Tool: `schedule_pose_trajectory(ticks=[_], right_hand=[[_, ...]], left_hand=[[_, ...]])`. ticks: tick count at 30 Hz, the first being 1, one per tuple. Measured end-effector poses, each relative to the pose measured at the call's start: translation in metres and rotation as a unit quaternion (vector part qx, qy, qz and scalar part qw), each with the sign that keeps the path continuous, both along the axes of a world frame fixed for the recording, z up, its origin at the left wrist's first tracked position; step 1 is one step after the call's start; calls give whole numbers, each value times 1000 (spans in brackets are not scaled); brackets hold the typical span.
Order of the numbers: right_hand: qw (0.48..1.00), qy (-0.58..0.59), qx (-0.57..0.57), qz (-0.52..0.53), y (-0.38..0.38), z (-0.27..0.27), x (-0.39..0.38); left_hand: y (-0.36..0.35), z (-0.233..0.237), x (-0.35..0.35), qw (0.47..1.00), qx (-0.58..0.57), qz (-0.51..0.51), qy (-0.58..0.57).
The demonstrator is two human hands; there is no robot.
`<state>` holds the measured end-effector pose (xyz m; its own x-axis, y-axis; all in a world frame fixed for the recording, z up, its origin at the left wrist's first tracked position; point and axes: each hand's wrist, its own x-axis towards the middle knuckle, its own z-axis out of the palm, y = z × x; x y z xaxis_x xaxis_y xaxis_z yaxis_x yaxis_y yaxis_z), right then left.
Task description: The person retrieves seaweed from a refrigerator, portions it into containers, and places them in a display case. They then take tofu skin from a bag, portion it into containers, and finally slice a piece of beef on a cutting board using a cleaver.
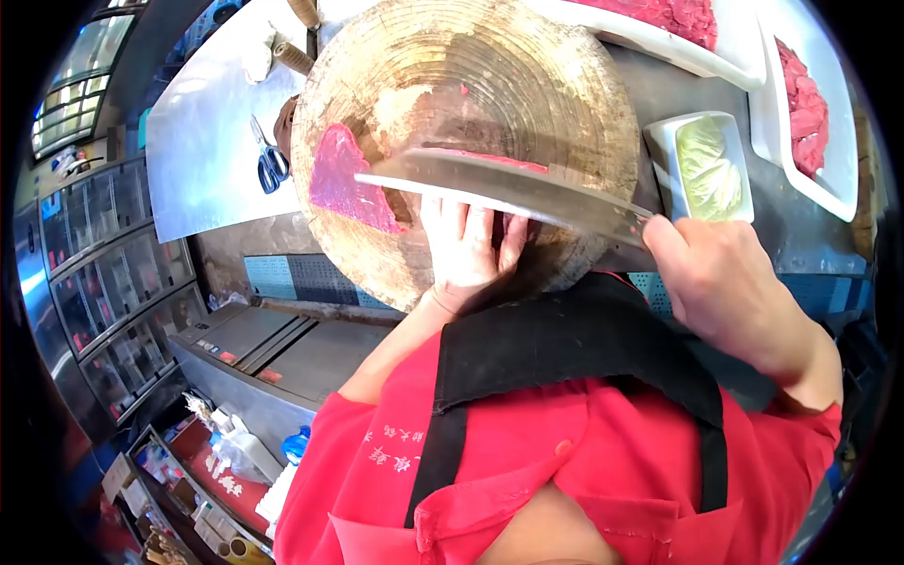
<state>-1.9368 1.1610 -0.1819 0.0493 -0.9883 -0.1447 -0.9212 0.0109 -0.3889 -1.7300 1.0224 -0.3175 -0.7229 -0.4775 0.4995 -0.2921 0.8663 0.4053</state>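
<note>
My right hand (720, 278) is closed round the handle of a long, wide knife (508, 188), whose blade reaches left across a round wooden chopping block (565, 104). Under and just behind the blade lies my left hand (471, 245), its fingers stretched forward and their tips partly hidden by the blade. A thin strip of red meat (490, 158) shows along the blade's far edge. Left of my left hand, a larger flat piece of red meat (348, 179) lies on the block, close to the knife's tip.
Blue-handled scissors (272, 169) lie on the metal table (198, 151) at left. To the right stand a white container (664, 155) of cabbage (706, 168) and white trays (772, 122) of cut red meat (805, 108). Metal drawers (118, 273) line the far left.
</note>
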Motion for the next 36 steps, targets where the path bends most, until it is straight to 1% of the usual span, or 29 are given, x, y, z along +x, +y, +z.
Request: schedule_pose_trajectory(ticks=[1,2,3,5,7,9,11,12,13,15,20,23,25,27,28,29,30,31,33,35,36], right_hand=[[999,20,24,16,-1,6,1],[999,39,25,27,-1,8,1],[999,36,29,28,0,10,1],[997,53,45,19,1,13,0],[996,53,59,34,0,15,-4],[995,63,75,35,-2,15,-6],[994,63,80,43,-10,10,-6],[993,68,83,53,-16,9,-6],[992,73,83,65,-23,8,-7],[990,57,101,78,-34,5,-8],[983,21,154,96,-51,8,-11],[980,5,179,84,-65,4,-5],[967,-88,226,74,-87,-11,3],[972,-126,173,97,-110,-18,16],[974,-126,169,89,-108,-20,22],[981,-111,137,81,-105,-25,28],[987,-94,107,74,-101,-29,30],[989,-121,55,71,-89,-30,26],[986,-34,158,51,-61,-21,12],[984,-25,174,15,-35,-14,-8],[982,-37,182,-29,-26,-14,-15]], left_hand=[[0,2,0,1000,-8,-3,-9],[4,-7,5,1000,-13,1,2],[3,-9,5,1000,-12,-13,-1],[5,-21,11,999,33,-17,-18],[9,-28,16,998,54,-8,-36],[8,-22,16,996,71,-1,-51],[5,-6,14,958,255,-45,-126],[4,-1,8,983,151,-33,-95],[6,-5,6,983,156,-28,-94],[12,-13,3,982,167,25,-81],[3,-12,0,985,158,51,-45],[0,-7,-4,988,140,65,-24],[-3,-2,-6,990,120,72,-12],[-1,0,-7,993,97,70,8],[-1,-9,-6,992,110,47,35],[-5,-3,-11,995,71,47,54],[-5,-1,-10,995,73,48,43],[-3,0,-6,995,79,47,28],[-3,1,-4,995,89,45,20],[-4,-7,-3,995,76,40,55],[-6,-1,-5,995,86,28,48]])
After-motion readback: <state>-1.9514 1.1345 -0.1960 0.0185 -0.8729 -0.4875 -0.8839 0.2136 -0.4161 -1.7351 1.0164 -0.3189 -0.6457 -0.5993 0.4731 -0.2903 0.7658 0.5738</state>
